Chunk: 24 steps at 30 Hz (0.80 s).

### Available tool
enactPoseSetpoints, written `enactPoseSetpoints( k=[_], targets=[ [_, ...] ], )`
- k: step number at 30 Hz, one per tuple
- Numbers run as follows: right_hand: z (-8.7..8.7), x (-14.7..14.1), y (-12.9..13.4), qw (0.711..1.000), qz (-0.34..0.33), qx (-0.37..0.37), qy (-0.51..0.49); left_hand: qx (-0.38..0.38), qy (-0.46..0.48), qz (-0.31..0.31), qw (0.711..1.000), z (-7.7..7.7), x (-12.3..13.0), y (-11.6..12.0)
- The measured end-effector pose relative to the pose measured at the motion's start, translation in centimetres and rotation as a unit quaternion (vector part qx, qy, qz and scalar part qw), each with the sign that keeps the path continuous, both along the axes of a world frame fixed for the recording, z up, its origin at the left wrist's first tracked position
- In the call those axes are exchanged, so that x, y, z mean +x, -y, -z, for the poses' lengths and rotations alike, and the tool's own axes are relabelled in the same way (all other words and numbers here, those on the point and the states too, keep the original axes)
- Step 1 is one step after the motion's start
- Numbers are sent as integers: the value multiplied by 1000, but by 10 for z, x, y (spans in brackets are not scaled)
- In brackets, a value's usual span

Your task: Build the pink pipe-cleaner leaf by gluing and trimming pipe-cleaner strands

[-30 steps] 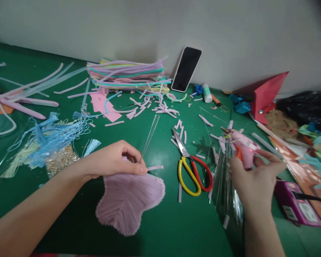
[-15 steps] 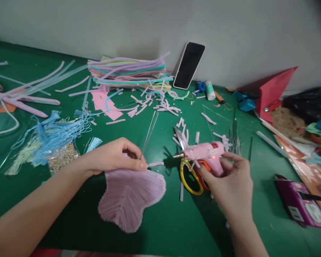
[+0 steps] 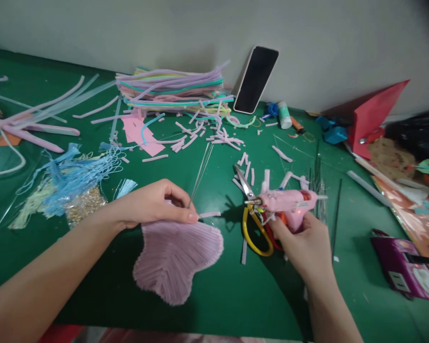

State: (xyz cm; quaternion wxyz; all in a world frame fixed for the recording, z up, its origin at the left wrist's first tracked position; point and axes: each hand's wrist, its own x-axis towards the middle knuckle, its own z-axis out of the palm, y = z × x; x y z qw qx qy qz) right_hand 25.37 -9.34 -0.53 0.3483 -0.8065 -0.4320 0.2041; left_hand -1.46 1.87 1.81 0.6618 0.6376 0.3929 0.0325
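My left hand (image 3: pixel 168 205) pinches the top edge of a lilac butterfly-like shape (image 3: pixel 180 262) made of rows of pipe cleaner. Thin wires (image 3: pixel 202 171) stick up from between its fingers, and a short lilac piece (image 3: pixel 210 214) shows just right of the fingertips. My right hand (image 3: pixel 305 247) is wrapped round the handle of a pink hot glue gun (image 3: pixel 288 202), its nozzle pointing left and a small orange light glowing. Beneath the gun lie scissors (image 3: pixel 248 238) with yellow and red-orange handles, partly hidden by gun and hand.
A bundle of pastel pipe cleaners (image 3: pixel 171 88) and a leaning phone (image 3: pixel 256 78) stand by the wall. Cut pieces (image 3: pixel 229 138) lie scattered before them. Blue tassels (image 3: pixel 67 176) and a bag of gold beads (image 3: pixel 84 207) are left, a purple power box (image 3: pixel 405 267) right.
The glue gun has shifted right and turned, showing its glue stick at the back, and my right hand's fingers have closed round its handle. My left hand keeps its hold on the lilac shape.
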Motion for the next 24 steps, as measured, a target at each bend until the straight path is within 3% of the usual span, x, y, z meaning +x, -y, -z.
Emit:
enactPoseSetpoints(
  k=[4,10,24],
  targets=[
    [1,-1,4,995,-38,8,92,4,-3,5,1000,0,1,0],
    [3,-5,9,990,-108,-3,89,-1,5,8,1000,2,1,0],
    [2,-4,9,991,-111,-23,69,-10,5,5,1000,2,3,-1]
  ],
)
